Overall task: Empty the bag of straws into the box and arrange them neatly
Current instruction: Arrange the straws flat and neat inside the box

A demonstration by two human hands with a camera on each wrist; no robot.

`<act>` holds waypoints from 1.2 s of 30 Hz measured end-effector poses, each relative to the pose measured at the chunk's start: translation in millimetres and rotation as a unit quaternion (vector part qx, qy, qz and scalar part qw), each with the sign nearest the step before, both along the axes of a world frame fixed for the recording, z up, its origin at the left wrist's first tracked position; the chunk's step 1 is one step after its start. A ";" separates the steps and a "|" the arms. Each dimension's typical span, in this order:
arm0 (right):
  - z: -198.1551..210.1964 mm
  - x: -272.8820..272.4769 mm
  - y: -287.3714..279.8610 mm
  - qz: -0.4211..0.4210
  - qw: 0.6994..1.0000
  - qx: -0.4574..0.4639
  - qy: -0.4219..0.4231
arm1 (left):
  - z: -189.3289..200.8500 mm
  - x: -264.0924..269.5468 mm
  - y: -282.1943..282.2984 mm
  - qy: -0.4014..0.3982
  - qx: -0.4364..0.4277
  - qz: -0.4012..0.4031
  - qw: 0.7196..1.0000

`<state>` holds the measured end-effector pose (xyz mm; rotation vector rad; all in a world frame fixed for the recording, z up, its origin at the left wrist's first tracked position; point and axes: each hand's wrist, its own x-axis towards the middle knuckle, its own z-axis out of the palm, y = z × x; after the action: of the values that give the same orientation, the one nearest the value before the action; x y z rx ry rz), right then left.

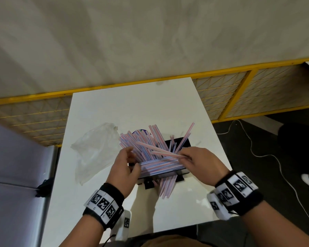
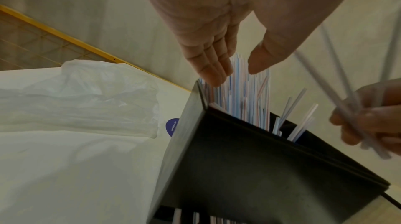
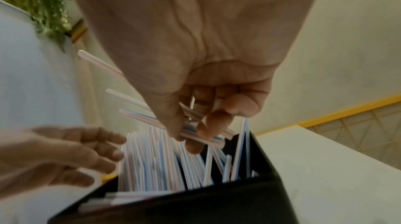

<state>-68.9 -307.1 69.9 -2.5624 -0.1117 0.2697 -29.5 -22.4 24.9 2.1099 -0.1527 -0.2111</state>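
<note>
Wristbands (image 1: 103,202) printed with black-and-white square codes are sitting on both forearms nearest the head camera. From there, the left hand (image 1: 122,168) is hovering at the left end of the black box (image 1: 183,141), fingers (image 2: 211,66) straight and loosely together, thumb apart, gripping nothing; its fingertips are coming close to the tops of the straws standing there, though contact cannot be confirmed. Opposite it, the right hand (image 1: 202,163) is pinching a few loose straws (image 1: 161,149) between thumb and curled fingers (image 3: 213,123), holding them slantwise above the box opening. Inside the box, striped pink, blue and white straws (image 1: 141,143) are leaning in a dense fan at the left side, with a sparser scatter tilting at the right; one flat bundle (image 1: 159,166) is lying crosswise along the near edge. Several more straws (image 1: 165,188) are poking out below the box's near side onto the white table (image 1: 132,104). Left of the box, the clear plastic bag (image 1: 95,150) is lying crumpled and flat on the table, apart from both hands. A purple round item (image 2: 172,126) is partly showing behind the box. Beyond the table, a yellow-framed mesh fence (image 1: 239,90) is running along a pale wall.
</note>
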 end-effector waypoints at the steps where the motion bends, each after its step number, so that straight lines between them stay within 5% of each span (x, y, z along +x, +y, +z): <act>1: -4.6 6.5 4.5 0.006 1.000 -0.011 0.002 | 0.2 0.7 1.1 0.001 -0.007 0.010 1.000; 7: -38.0 22.5 15.1 0.035 0.994 -0.096 0.027 | 0.3 -1.3 2.1 0.006 0.002 0.007 1.000; 12: -51.0 17.8 22.6 0.082 0.993 -0.082 -0.006 | 2.5 -4.4 -4.4 -0.038 0.085 -0.057 0.994; 16: -56.2 22.8 32.1 0.120 0.986 -0.092 0.069 | 0.7 -6.4 -13.1 -0.089 0.204 -0.168 0.960; 22: -57.8 44.6 37.6 0.165 0.962 -0.181 0.117 | -14.4 -7.1 -32.4 -0.091 0.368 -0.225 0.898; 28: -53.5 63.9 48.4 0.196 0.929 -0.231 0.211 | -15.9 -3.1 -37.6 -0.088 0.414 -0.242 0.873; 36: -54.9 71.4 39.5 0.190 0.924 -0.201 0.264 | -8.6 -3.4 -34.1 -0.078 0.482 -0.208 0.848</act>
<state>2.6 -267.6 15.1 -2.7408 -0.3815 1.2321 -32.9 -56.5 16.4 3.0814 -0.7334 -0.4399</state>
